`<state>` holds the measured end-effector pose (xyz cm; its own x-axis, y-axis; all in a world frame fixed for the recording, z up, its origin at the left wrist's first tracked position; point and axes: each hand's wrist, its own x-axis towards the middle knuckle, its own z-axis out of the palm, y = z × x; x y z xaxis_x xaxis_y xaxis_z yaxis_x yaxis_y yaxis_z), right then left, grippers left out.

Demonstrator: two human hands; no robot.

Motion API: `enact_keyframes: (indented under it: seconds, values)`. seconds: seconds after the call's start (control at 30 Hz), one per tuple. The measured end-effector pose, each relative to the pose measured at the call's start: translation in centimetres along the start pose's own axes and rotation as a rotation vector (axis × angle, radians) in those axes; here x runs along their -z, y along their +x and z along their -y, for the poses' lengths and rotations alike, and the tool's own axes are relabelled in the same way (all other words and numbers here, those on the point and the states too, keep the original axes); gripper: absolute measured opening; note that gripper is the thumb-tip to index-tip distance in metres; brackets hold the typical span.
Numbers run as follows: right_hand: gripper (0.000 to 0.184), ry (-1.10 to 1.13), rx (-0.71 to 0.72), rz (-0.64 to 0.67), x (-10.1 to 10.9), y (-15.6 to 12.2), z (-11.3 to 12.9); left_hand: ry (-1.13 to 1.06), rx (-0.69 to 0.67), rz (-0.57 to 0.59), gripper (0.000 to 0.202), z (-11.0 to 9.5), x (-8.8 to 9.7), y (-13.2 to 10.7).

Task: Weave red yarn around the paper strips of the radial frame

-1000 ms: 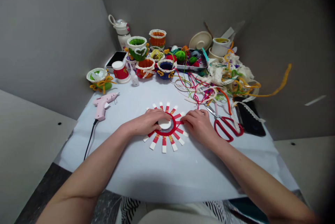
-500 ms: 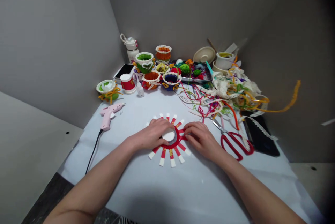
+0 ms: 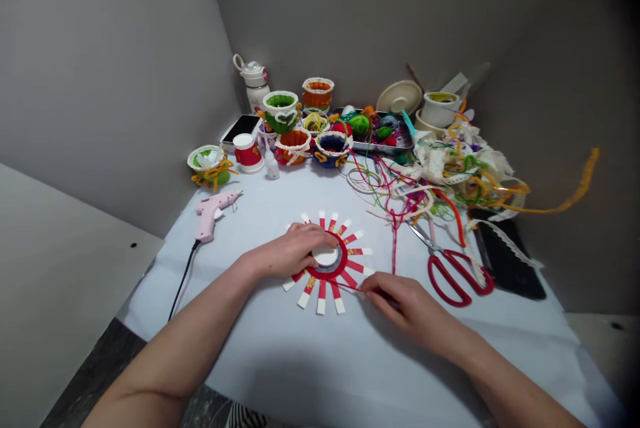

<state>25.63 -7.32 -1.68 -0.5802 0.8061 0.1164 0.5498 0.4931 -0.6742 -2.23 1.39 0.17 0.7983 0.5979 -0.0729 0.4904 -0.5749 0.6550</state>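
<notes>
A paper cup cut into red-and-white strips [image 3: 321, 298] lies splayed like a sun on the table, its round white bottom in the middle. A band of red yarn [image 3: 344, 256] rings that bottom, with a grey band inside it. My left hand [image 3: 295, 251] grips the cut cup from the left, thumb and fingers around its centre. My right hand [image 3: 405, 305] is closed at the lower right of the strips, pinching a red strand that runs taut from the ring. Behind this hand, red yarn leads back toward the tangled pile.
Red-handled scissors [image 3: 450, 275] and a black phone [image 3: 510, 258] lie at right. A pink glue gun [image 3: 213, 215] with its cord is at left. Yarn-woven cups, a glue bottle [image 3: 271, 165], a yarn tray [image 3: 407, 148] and tangled trims [image 3: 465, 168] line the back.
My right hand has moved from the strips' right edge down and toward me, drawing the red strand out. The cut cup has turned slightly under my left hand. The view has shifted a little.
</notes>
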Motion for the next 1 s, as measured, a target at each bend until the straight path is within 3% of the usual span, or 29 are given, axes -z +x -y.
enact_keyframes:
  seconds: [0.2, 0.33, 0.5, 0.8, 1.0]
  values:
    - [0.019, -0.347, 0.307, -0.175, -1.6, -2.4, -0.8, -0.005, -0.020, -0.001, 0.051, 0.2, 0.0, -0.1]
    - [0.017, -0.395, 0.344, -0.195, -2.2, -3.5, -0.9, -0.013, -0.039, -0.017, 0.053, 0.7, -0.3, -0.1]
    - [0.018, -0.456, 0.273, -0.210, -1.8, -3.4, -1.0, -0.020, -0.060, -0.029, 0.053, 1.3, -0.5, -0.2]
    - [0.016, -0.269, 0.003, -0.190, -0.2, 3.2, -3.6, -0.003, -0.038, -0.020, 0.054, 0.9, -0.4, -0.1]
    - [0.016, -0.157, -0.066, -0.246, -1.0, 4.1, -3.7, -0.007, -0.053, -0.023, 0.045, 0.4, -0.3, -0.2]
